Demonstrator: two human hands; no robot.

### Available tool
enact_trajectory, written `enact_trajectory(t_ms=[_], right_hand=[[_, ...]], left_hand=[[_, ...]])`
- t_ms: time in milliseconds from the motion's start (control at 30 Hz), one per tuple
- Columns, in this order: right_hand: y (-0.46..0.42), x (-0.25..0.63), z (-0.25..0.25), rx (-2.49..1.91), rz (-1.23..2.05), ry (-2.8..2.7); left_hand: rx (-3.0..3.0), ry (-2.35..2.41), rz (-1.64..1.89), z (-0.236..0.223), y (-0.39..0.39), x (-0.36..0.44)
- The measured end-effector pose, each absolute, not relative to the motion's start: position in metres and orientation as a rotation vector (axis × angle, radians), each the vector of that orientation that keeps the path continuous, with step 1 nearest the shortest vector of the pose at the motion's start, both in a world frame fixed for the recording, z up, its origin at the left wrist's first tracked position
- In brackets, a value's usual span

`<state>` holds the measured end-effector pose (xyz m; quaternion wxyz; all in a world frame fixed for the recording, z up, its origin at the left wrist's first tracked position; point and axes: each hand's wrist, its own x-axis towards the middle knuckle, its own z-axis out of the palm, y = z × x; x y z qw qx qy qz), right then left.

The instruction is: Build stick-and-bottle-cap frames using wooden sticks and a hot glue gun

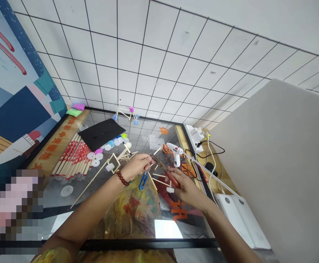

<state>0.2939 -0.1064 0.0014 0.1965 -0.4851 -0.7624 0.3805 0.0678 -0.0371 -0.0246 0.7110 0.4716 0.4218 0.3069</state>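
My right hand [184, 184] is wrapped round the red handles of a pair of pliers [163, 168], whose dark jaws point up and left. At the jaws, the fingers of my left hand [137, 166] are pinched together; what they hold is too small to tell. A beaded bracelet [122, 178] circles my left wrist. Just below the fingers lies a blue-handled tool [143, 180], perhaps thread snips. Pale wooden sticks [162, 179] lie around the pliers. To the left of my left hand is a small square stick frame [113, 162] with a white piece on it.
A white glue gun [176, 153] with a long glue stick lies behind the pliers, beside cables and a power strip [194, 137]. Further left are bundled sticks [73, 157], a black sheet [101, 133] and coloured discs [108, 146]. A stick model [126, 113] stands by the tiled wall.
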Motion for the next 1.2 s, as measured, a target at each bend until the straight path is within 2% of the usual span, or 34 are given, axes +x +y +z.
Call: enact_trajectory(t_ms=[400,600,800,1200], right_hand=[[-0.111,0.295,-0.009,-1.478,0.926,-2.178],[-0.11,0.296,-0.01,-1.458,1.052,-2.166],[-0.111,0.295,-0.003,-1.413,1.001,-2.23],[-0.115,0.299,-0.012,-1.446,0.889,-2.24]], left_hand=[[1.123,0.992,0.694,-0.029,-0.039,0.071],[1.366,1.055,0.81,-0.03,-0.042,0.074],[1.458,1.059,0.786,-0.026,-0.044,0.073],[0.941,0.871,0.654,-0.017,-0.046,0.074]])
